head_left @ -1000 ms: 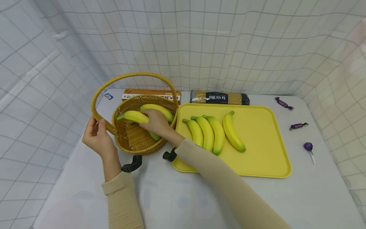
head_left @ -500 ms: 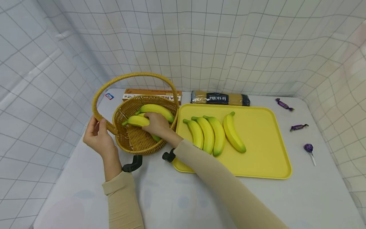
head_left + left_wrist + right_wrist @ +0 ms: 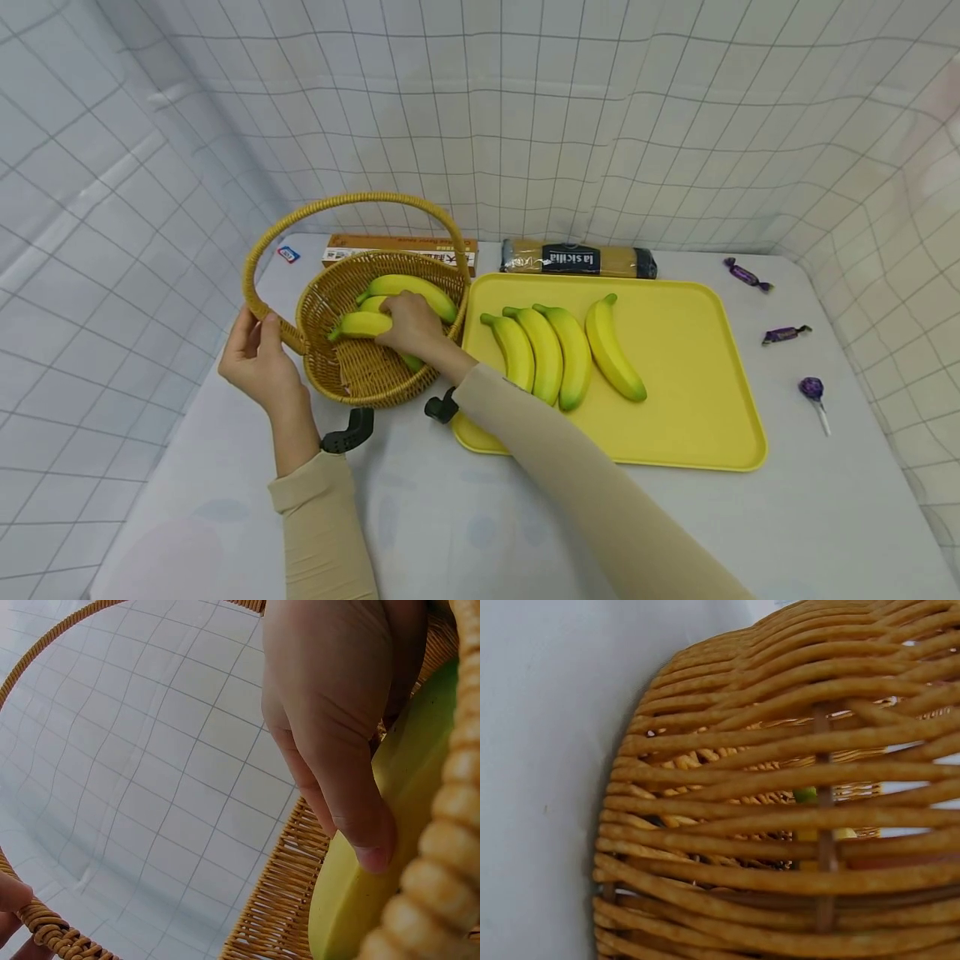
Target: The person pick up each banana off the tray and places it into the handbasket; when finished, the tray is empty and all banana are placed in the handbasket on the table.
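The banana (image 3: pixel 360 325) is lying low inside the wicker basket (image 3: pixel 352 375), which is standing near the tabletop's (image 3: pixel 450 517) far left corner. The right hand (image 3: pixel 408 325) is curling its fingers over the fruit, pressing it against a second banana (image 3: pixel 408 287) that is resting along the basket's far wall. The left hand (image 3: pixel 255 362) is gripping the base of the arched handle (image 3: pixel 352 200) where it joins the rim — thumb on one side, fingers wrapped behind.

As a judgement, the main risk is the basket tipping or sliding toward the tabletop's left edge: the left hand is holding only the handle base, so a push from the right hand could rock the light wicker. The banana could also wedge stem-up against the other one and roll when freed. The right sleeve is crossing just beside the near left corner of the yellow tray (image 3: pixel 697 417), and a careless withdrawal could nudge it.

The right forearm is reaching diagonally from the near edge, wrist bent down over the rim, palm facing the basket floor. In the left wrist view the right hand's thumb (image 3: pixel 360 825) is lying flat on the banana's yellow skin (image 3: pixel 375 862). The left forearm is rising steeply, wrist cocked outward.

Four bananas (image 3: pixel 562 350) are lying side by side on the tray.
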`<state>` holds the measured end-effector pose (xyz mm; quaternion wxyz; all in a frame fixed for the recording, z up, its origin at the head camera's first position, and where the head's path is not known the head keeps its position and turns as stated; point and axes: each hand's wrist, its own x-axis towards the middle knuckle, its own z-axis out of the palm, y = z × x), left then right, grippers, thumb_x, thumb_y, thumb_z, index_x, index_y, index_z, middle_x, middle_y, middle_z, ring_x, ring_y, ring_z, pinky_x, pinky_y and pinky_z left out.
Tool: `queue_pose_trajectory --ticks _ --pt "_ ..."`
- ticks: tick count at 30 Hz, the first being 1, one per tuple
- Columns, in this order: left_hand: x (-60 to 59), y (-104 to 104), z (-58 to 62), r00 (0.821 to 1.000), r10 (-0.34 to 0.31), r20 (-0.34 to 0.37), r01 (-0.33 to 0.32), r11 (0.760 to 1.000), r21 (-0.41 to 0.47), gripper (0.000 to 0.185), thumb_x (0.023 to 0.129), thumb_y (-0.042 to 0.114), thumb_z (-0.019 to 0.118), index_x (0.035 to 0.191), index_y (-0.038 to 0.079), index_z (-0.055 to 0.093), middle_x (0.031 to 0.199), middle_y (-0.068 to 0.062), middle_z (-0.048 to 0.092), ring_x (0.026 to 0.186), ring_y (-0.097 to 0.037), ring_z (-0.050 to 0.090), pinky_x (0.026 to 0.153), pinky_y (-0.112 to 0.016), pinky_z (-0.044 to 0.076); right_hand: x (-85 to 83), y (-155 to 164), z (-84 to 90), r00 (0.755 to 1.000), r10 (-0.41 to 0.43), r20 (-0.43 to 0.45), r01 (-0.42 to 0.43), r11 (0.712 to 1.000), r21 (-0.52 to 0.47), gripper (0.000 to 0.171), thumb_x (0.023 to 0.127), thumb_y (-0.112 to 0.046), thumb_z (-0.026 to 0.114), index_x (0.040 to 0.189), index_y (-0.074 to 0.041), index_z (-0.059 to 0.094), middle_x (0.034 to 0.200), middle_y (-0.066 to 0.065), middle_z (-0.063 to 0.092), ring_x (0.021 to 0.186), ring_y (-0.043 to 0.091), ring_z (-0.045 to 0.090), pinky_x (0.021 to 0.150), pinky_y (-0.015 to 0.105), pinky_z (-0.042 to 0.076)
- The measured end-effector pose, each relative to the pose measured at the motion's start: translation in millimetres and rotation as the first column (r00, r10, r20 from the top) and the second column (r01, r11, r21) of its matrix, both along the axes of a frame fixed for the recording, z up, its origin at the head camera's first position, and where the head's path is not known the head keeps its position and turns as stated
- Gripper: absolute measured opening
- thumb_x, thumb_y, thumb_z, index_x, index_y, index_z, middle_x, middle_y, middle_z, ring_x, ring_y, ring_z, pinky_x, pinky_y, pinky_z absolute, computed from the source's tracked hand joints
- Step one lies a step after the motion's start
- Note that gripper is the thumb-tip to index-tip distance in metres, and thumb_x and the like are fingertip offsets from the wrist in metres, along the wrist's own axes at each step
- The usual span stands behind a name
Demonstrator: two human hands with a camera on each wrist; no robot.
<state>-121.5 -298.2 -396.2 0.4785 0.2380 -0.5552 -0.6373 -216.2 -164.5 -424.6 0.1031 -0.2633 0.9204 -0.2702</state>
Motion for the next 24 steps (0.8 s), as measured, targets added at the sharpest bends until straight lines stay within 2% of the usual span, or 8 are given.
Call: queue_pose_trajectory --ticks 7,14,24 --pt "0.9 1.5 1.0 1.000 0.001 -0.004 -0.001 1.000 0.003 0.026 0.090 -0.001 0.063 0.113 0.006 0.074 0.099 -0.001 0.069 0.092 -0.014 0.061 0.083 -0.025 0.049 0.0 -2.3 -3.0 0.999 0.001 -0.039 0.001 0.999 0.041 0.049 0.085 -0.034 0.075 0.130 -0.018 0.064 0.122 0.002 0.062 0.108 0.018 0.057 0.077 0.029 0.052" --pt "1.4 1.9 1.0 1.000 0.001 -0.005 -0.001 1.000 -0.003 0.026 0.090 0.000 0.063 0.113 0.007 0.074 0.098 0.001 0.069 0.092 -0.014 0.060 0.083 -0.025 0.048 1.9 -3.2 -3.4 0.998 -0.029 -0.057 0.033 0.997 0.067 0.048 0.084 -0.039 0.076 0.128 -0.021 0.066 0.120 0.001 0.061 0.106 0.017 0.055 0.077 0.028 0.048" --pt "1.4 1.6 1.1 1.000 0.003 -0.001 -0.003 1.000 -0.007 0.026 0.090 0.000 0.063 0.113 0.006 0.074 0.098 0.000 0.069 0.092 -0.013 0.060 0.084 -0.025 0.048 4.9 -0.8 -0.4 0.994 -0.021 -0.105 0.028 0.997 0.071 0.041 0.085 -0.040 0.075 0.120 -0.020 0.070 0.111 -0.001 0.064 0.099 0.014 0.059 0.065 0.028 0.047"
